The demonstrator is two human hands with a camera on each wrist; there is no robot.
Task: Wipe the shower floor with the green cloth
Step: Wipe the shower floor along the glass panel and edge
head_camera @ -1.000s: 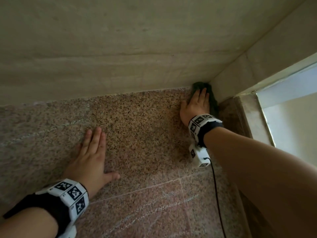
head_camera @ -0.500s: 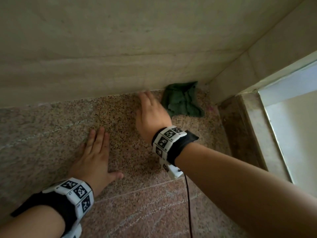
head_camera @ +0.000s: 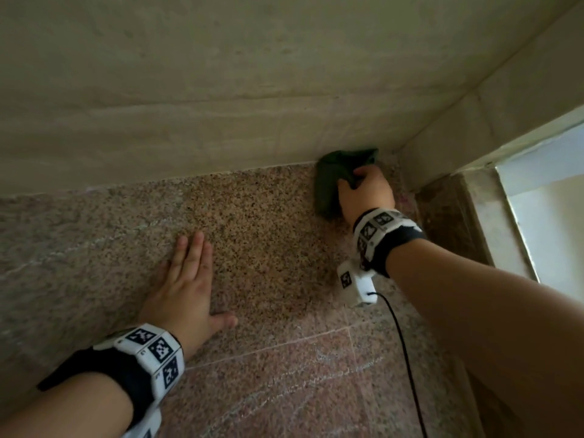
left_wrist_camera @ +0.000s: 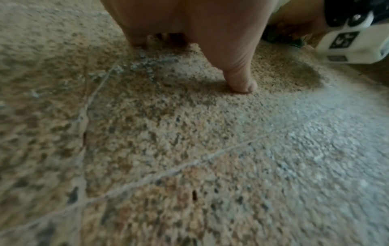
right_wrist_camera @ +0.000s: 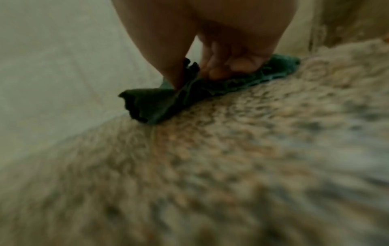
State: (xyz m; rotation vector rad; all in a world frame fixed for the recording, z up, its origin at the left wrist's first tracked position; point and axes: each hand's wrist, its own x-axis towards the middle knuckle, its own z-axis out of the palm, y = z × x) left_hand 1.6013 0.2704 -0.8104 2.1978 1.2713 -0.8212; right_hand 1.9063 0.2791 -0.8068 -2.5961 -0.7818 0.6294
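Note:
The dark green cloth (head_camera: 335, 178) lies crumpled on the speckled granite shower floor (head_camera: 271, 248), close to the far right corner against the wall. My right hand (head_camera: 363, 188) grips it, with thumb and curled fingers pinching a fold of the green cloth (right_wrist_camera: 189, 93) in the right wrist view. My left hand (head_camera: 186, 279) lies flat on the floor to the left, fingers straight and together, thumb (left_wrist_camera: 240, 83) pressed on the stone. It holds nothing.
A beige tiled wall (head_camera: 221, 90) rises along the far edge of the floor. A dark stone curb (head_camera: 448, 216) and a pale door frame (head_camera: 518, 235) bound the right side. A black cable (head_camera: 401, 349) trails from my right wrist camera (head_camera: 357, 286).
My right hand first left the cloth in the corner and slid left along the wall. It has come back to the cloth and gripped it. My left hand stayed flat.

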